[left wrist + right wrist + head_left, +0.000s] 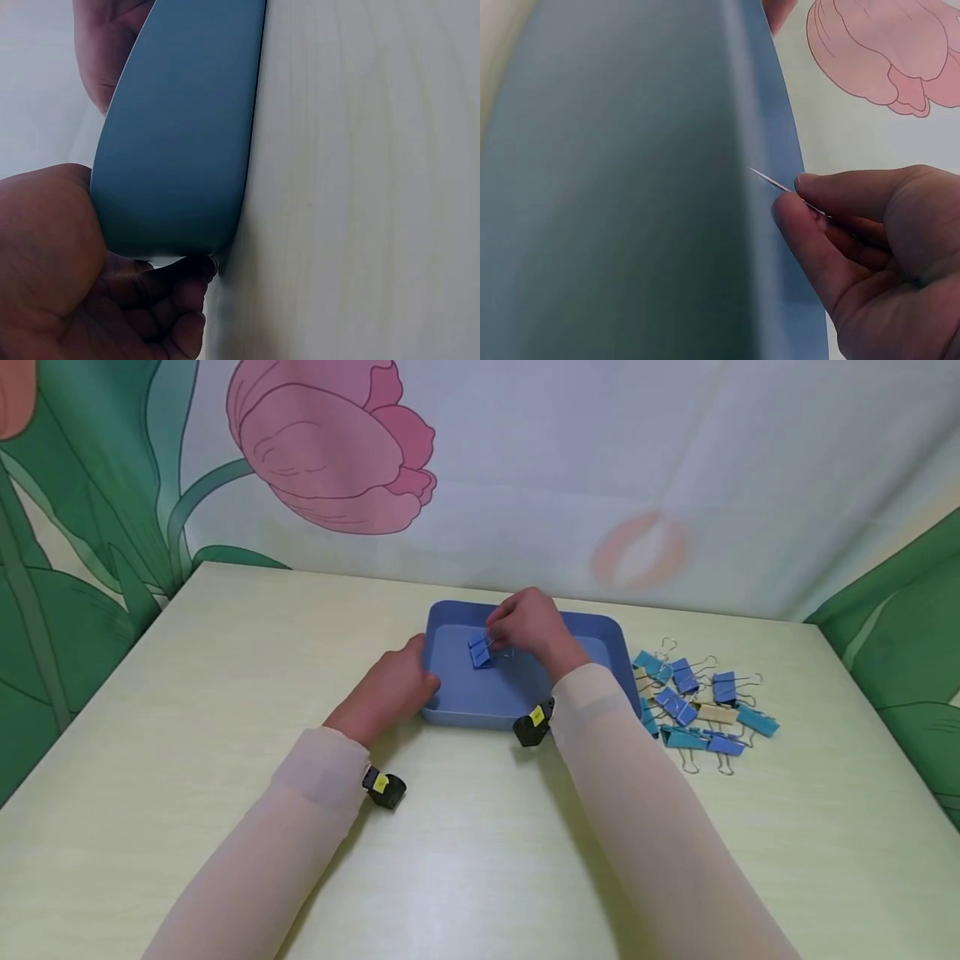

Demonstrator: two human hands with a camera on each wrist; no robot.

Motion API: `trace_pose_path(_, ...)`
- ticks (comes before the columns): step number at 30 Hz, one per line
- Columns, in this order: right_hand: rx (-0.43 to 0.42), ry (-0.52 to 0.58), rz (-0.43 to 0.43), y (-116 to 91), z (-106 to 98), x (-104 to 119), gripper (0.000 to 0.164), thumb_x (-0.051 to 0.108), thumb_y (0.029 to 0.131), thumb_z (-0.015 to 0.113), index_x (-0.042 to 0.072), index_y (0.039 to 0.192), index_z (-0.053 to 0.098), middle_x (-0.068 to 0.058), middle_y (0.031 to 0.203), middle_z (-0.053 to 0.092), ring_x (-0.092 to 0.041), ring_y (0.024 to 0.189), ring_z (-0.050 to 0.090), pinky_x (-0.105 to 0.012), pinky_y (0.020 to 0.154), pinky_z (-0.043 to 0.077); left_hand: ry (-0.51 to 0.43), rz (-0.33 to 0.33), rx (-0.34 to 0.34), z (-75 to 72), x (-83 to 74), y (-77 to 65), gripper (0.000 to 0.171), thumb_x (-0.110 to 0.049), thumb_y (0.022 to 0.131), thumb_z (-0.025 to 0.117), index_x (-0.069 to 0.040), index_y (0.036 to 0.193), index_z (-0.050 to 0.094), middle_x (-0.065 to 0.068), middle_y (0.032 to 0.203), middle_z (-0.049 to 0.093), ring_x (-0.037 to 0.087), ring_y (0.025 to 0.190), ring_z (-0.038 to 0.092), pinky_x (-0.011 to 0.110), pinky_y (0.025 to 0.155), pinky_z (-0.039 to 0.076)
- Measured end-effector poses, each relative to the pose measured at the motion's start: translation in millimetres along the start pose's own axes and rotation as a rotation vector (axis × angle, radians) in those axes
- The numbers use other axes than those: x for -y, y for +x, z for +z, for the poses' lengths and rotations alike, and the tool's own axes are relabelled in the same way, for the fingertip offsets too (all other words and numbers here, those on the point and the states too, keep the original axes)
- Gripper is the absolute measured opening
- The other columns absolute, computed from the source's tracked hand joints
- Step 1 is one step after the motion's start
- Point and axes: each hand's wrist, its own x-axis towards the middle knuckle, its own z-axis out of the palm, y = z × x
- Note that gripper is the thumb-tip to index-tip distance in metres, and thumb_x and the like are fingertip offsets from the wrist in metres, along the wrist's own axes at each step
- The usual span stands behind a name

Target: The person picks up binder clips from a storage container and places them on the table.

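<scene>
My left hand (390, 687) grips the left side of a blue rectangular tray (472, 703). In the left wrist view the thumb side lies at the rim, and curled fingers (180, 315) reach under the corner of the tray wall (180, 135). Over the tray's interior, my right hand (531, 625) pinches a blue binder clip (480, 652) by a wire handle, thumb against forefinger. That thin metal handle (769, 179) pokes out from the fingertips in the right wrist view, where the near tray wall hides the clip's body.
Just right of the tray lies a loose pile of binder clips in blue, teal (757, 721) and cream (717, 713), some overlapping. All of it rests on a pale wood-grain table (465, 860). Behind the table's far edge hangs a flower-printed curtain (525, 468).
</scene>
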Motion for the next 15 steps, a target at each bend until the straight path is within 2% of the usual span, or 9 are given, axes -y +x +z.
trace_pose_path(10,0.087,0.012,0.007,-6,-2,-1,0.022,0.013,0.088,0.068,0.008,0.108,0.074,-0.008,0.107,0.074,-0.018,0.092,0.072,-0.038,0.097,0.049,0.008,-0.011,0.011,-1.7,-3.2,-1.1,0.068,-0.019,0.095,0.043,0.001,0.153,0.014,0.024,0.147,0.043,0.031,0.117,0.053,0.047,0.105,0.042)
trace_pose_path(15,0.095,0.066,-0.021,-12,-3,-1,0.019,0.013,0.088,0.069,0.010,0.105,0.075,-0.005,0.110,0.072,-0.017,0.095,0.071,-0.037,0.096,0.050,0.023,0.000,-0.001,-1.5,-2.5,-0.5,0.069,-0.019,0.094,0.043,0.003,0.152,0.015,0.026,0.144,0.045,0.032,0.115,0.054,0.047,0.105,0.042)
